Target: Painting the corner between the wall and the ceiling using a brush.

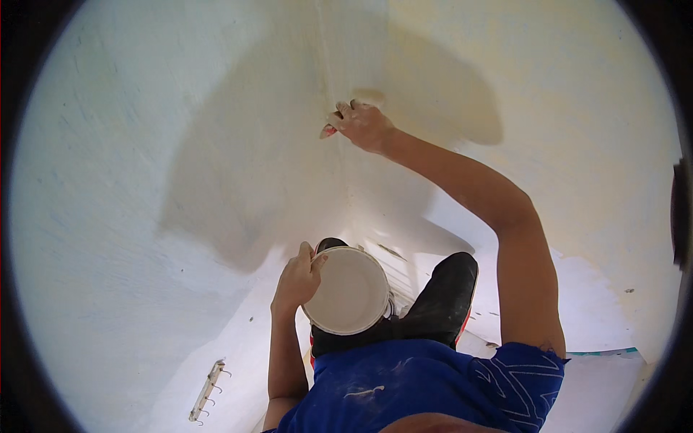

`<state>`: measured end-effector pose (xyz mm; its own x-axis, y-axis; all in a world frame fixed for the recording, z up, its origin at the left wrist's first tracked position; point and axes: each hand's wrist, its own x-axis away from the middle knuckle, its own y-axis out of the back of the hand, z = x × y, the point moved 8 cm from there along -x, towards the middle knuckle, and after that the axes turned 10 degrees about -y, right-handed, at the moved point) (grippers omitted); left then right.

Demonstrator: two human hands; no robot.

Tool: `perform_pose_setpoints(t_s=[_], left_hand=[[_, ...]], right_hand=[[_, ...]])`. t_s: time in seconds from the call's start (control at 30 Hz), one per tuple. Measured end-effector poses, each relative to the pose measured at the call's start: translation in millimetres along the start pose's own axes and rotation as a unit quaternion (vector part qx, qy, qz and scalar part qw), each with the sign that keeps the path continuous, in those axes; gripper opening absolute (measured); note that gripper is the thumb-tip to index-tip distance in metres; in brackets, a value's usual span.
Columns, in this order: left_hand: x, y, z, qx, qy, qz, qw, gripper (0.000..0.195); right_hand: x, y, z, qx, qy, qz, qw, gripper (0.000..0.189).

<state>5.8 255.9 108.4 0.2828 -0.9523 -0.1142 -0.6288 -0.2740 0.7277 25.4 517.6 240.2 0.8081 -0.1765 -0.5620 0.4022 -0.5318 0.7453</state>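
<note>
My right hand [361,123], dusted with white, is raised against the wall near a corner and is closed around a small tool [328,131] with a red part showing; the rest of the tool is hidden by my fingers. A darker, damp-looking patch [369,97] lies on the wall just above the knuckles. Lower down, my left hand [298,279] grips the rim of a round white bucket [347,292] in front of my lap, thumb over the edge. Pale material seems to coat or fill the bucket's inside; its depth cannot be told.
Two pale, patchy walls meet at the corner line [342,162] before me. A rack with several metal hooks [208,391] is fixed at lower left. My bent knee [455,276] in dark trousers is below the right arm. A dark object [680,214] stands at the far right edge.
</note>
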Motion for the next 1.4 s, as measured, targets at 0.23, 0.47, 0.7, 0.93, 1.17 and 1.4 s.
perform_pose_setpoints(t_s=[0.23, 0.47, 0.7, 0.93, 1.17, 1.4], left_hand=[[3.7, 0.2, -2.3, -0.002, -0.014, -0.018, 1.000, 0.027], [5.2, -2.2, 3.9, 0.006, 0.011, -0.006, 1.000, 0.026], [4.7, -0.2, 1.2, 0.006, 0.008, -0.005, 1.000, 0.027], [2.1, -0.7, 1.0, 0.001, -0.027, -0.022, 0.999, 0.028], [2.3, 1.0, -3.1, -0.004, 0.025, 0.006, 1.000, 0.029], [0.6, -5.3, 6.2, 0.002, 0.015, 0.001, 1.000, 0.031]], right_hand=[[-68.8, 58.4, -90.6, -0.075, -0.168, 0.034, 0.982, 0.029], [-96.6, 113.2, -80.3, 0.049, -0.018, -0.196, 0.979, 0.027], [16.2, 12.0, -15.0, 0.169, 0.125, -0.146, 0.967, 0.022], [-17.1, -3.1, -28.6, -0.084, -0.158, 0.122, 0.976, 0.034], [-72.7, 117.2, -99.3, -0.059, -0.188, -0.061, 0.979, 0.027], [-21.1, 171.9, -70.4, -0.382, -0.346, 0.111, 0.850, 0.043]])
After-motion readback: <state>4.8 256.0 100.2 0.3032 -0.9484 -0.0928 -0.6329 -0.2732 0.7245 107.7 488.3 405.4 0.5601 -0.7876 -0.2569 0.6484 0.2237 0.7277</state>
